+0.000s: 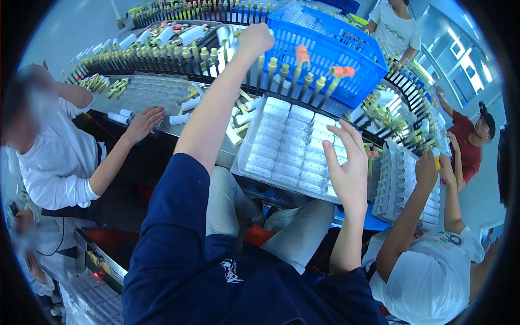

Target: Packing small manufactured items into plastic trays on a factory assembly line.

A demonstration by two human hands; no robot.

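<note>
Below the blue basket (330,51), a clear blister tray (292,143) lies tilted on the person's lap edge, its rows of pockets filled with small white tubes. That basket stands on the curved conveyor (179,59) and holds more clear trays stacked inside its slotted walls. Left of the basket, the left hand (254,39) is clenched around something at the line of upright pegs (162,53); what it grips is hidden inside the fist. Under the basket's right corner, the right hand (346,162) rests loose and spread, fingers splayed over the right edge of the blister tray, gripping nothing. Loose white tubes (241,116) lie scattered on the grey shelf just left of that tray, and orange-capped pieces (341,71) stand on pegs against the basket's front wall.

Further right of the basket, a second tray (401,184) leans before a neighbour in a white shirt, whose hands (433,165) reach to its top edge. Far left of the basket, another person's hand (143,122) lies flat on the shelf beside a few tubes. Room is tight: the tray fills the gap between the conveyor rim and the knees, and arms crowd either side
</note>
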